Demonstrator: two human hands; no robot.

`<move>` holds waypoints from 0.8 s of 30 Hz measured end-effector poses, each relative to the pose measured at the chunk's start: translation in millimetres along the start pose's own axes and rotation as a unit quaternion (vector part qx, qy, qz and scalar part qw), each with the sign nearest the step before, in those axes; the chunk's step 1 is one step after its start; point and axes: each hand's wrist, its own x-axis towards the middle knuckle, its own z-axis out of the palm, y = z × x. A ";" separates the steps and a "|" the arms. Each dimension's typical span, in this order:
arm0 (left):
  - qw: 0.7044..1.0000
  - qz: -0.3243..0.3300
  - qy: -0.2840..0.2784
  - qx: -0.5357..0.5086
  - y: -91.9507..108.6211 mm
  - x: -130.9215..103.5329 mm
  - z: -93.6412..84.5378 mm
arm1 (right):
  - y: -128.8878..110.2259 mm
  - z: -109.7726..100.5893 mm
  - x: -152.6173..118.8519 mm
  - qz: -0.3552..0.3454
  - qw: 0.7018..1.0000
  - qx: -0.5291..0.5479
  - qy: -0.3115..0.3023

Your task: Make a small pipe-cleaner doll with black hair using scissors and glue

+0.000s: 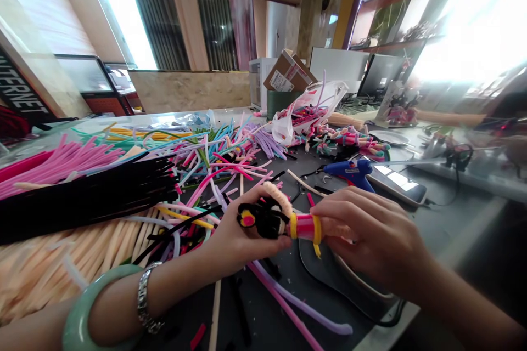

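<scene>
A small pipe-cleaner doll lies sideways between my hands, its head to the left. Its black hair carries a pink and yellow flower, and its pink body is banded in yellow at both ends. My left hand is closed around the head, with a peach arm sticking up beside it. At the body's lower end, my right hand pinches near the yellow band, and peach legs show between the fingers. A yellow stem end hangs below that band. Some of the right fingertips are hidden.
Bundles of black, pink and peach pipe cleaners cover the left side. A blue glue gun lies beside a phone and its cable. Behind are a plastic bag, finished-looking dolls and a cardboard box.
</scene>
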 end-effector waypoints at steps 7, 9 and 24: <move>0.997 0.047 0.037 0.047 -1.8 3.1 0.4 | -11.2 -10.3 7.7 0.075 0.990 0.115 -0.021; 0.995 0.068 0.031 0.059 -2.9 2.5 1.4 | -15.2 -6.4 8.5 0.063 0.993 0.102 0.021; 0.995 0.065 0.016 0.072 -12.8 -1.5 1.5 | -24.2 17.3 5.6 0.007 0.998 -0.005 0.067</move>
